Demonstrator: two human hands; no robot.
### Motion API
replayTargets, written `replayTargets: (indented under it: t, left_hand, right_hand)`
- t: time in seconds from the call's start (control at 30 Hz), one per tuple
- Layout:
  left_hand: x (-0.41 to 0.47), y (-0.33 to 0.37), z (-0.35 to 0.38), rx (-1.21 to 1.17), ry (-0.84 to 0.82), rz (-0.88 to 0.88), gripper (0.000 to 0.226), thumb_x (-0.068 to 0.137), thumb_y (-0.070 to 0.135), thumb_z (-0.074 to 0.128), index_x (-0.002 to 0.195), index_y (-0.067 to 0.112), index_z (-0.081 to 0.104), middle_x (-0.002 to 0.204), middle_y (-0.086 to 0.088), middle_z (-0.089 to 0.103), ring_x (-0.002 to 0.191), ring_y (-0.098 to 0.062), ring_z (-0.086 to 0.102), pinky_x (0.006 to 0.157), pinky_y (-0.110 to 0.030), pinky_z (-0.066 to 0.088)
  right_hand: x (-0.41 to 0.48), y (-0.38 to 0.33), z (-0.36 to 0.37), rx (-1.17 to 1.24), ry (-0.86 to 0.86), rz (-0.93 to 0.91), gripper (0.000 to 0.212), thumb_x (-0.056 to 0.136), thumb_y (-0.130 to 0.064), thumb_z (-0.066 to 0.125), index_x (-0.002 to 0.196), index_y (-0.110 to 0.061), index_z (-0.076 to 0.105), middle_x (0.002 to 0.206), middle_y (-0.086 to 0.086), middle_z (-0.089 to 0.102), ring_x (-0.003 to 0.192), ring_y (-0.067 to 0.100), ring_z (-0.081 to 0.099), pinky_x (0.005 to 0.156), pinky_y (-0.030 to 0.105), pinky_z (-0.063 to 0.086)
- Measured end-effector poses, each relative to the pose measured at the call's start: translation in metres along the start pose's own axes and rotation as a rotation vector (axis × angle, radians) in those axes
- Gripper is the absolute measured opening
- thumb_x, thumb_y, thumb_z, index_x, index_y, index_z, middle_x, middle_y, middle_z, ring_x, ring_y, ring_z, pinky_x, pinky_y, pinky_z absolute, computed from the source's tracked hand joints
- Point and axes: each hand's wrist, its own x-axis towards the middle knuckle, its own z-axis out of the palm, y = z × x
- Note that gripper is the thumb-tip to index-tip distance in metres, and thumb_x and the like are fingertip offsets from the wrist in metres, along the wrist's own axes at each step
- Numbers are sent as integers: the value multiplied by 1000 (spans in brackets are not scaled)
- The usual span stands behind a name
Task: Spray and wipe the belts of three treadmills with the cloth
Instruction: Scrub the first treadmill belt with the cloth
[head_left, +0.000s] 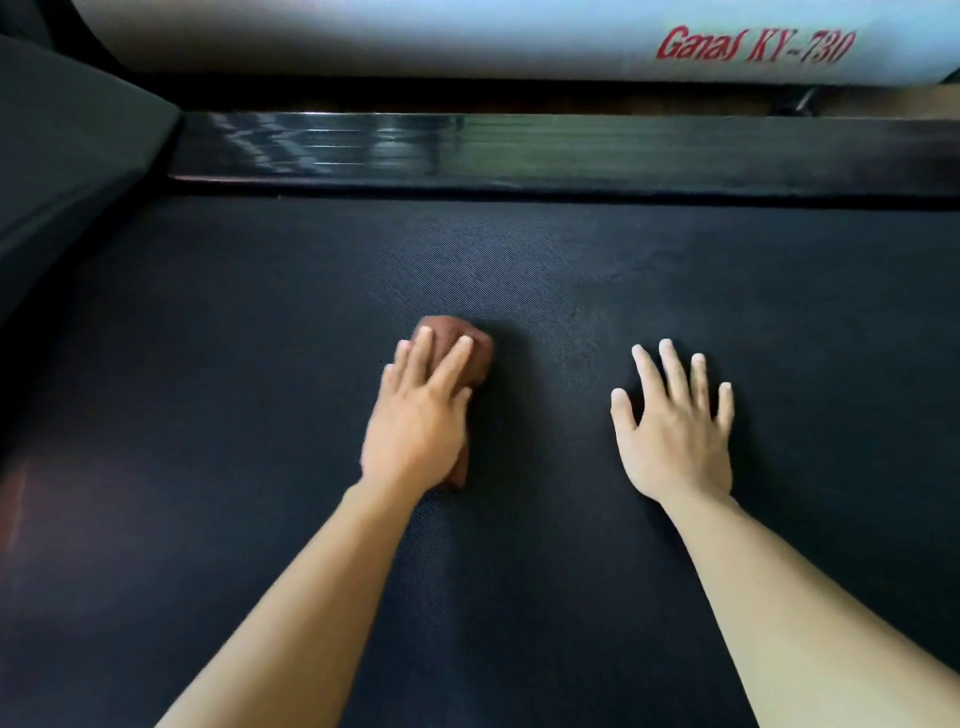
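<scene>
Hiding: our left hand (415, 421) covers most of the cloth (470, 344); only its brown far end and a strip beside the wrist show.
Writing: red "Ganas KY-730" on the white cover (363, 36) beyond the rail (519, 150), slightly blurred.
Left hand: flat, fingers straight, pressing the cloth on the middle of the belt (234, 338).
Right hand (675, 431): splayed flat on the belt, holding nothing.
Cut off: the belt runs past our view's near edge.

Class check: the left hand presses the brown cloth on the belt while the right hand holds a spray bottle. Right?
No: the head view shows the right hand empty, flat on the belt; the left hand does press the cloth.
</scene>
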Motion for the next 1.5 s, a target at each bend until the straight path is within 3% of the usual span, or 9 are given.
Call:
replayTargets:
  t: [0.2, 0.37, 0.5, 0.57, 0.83, 1.03, 1.17, 1.4, 1.5]
  left_hand:
    - [59, -13, -15, 1, 56, -191, 55, 104, 31, 42, 156, 36, 25, 168, -5, 5, 153, -33, 4, 123, -43, 13]
    - [83, 48, 11, 59, -10, -9, 57, 103, 32, 42, 157, 32, 23, 167, -13, 4, 152, -39, 4, 123, -43, 10]
    - [45, 93, 29, 73, -93, 210, 57, 104, 33, 43, 157, 35, 22, 167, -8, 5, 153, -35, 4, 123, -43, 9]
    - [23, 87, 28, 65, -113, 224, 56, 105, 35, 41, 157, 37, 21, 168, -5, 4, 154, -32, 2, 124, -42, 7]
    - [55, -30, -20, -5, 61, -159, 56, 102, 27, 48, 155, 31, 30, 167, -11, 11, 152, -39, 10, 123, -45, 14]
    - [139, -40, -36, 13, 60, -278, 54, 105, 33, 37, 157, 34, 21, 168, -8, 4, 153, -35, 5, 123, -46, 13]
    - [171, -4, -25, 43, -5, -159, 54, 105, 31, 38, 156, 32, 23, 167, -11, 7, 152, -38, 7, 123, -46, 12]
    - [111, 59, 11, 66, -134, 309, 56, 102, 30, 48, 155, 34, 30, 166, -9, 16, 152, -37, 13, 124, -45, 11]
    - [83, 32, 6, 55, -114, 285, 54, 103, 30, 48, 154, 36, 32, 166, -6, 16, 152, -35, 14, 123, -43, 10]
  right_hand:
    - [1, 0, 2, -1, 19, 3, 60, 99, -53, 28, 155, -32, 22, 165, -4, 14, 152, 27, 8, 121, 54, 8]
    - [1, 0, 2, 6, 1, 8, 59, 99, -54, 26, 155, -35, 18, 165, -5, 10, 153, 24, 2, 122, 52, 4]
    - [2, 0, 0, 18, -7, 8, 60, 99, -53, 28, 155, -35, 19, 166, -5, 9, 153, 24, 2, 122, 52, 3]
    - [2, 0, 0, 17, -3, 7, 60, 99, -53, 27, 155, -34, 19, 166, -5, 9, 153, 24, 2, 122, 52, 3]
    - [1, 1, 3, 16, 51, -9, 60, 98, -53, 31, 154, -32, 26, 164, -2, 18, 152, 28, 12, 121, 54, 9]
    - [1, 0, 4, 17, 55, -2, 59, 98, -52, 32, 154, -32, 26, 164, -2, 18, 152, 27, 11, 121, 54, 9]
    - [1, 0, 5, 15, 58, 2, 59, 99, -52, 34, 153, -33, 27, 164, -3, 19, 151, 28, 12, 121, 54, 10]
    - [2, 0, 2, 4, 11, 14, 60, 98, -54, 26, 155, -36, 19, 165, -7, 9, 153, 23, 3, 122, 51, 5]
    - [1, 0, 2, 1, 31, 11, 60, 98, -54, 28, 155, -35, 21, 165, -6, 12, 152, 24, 7, 122, 52, 7]
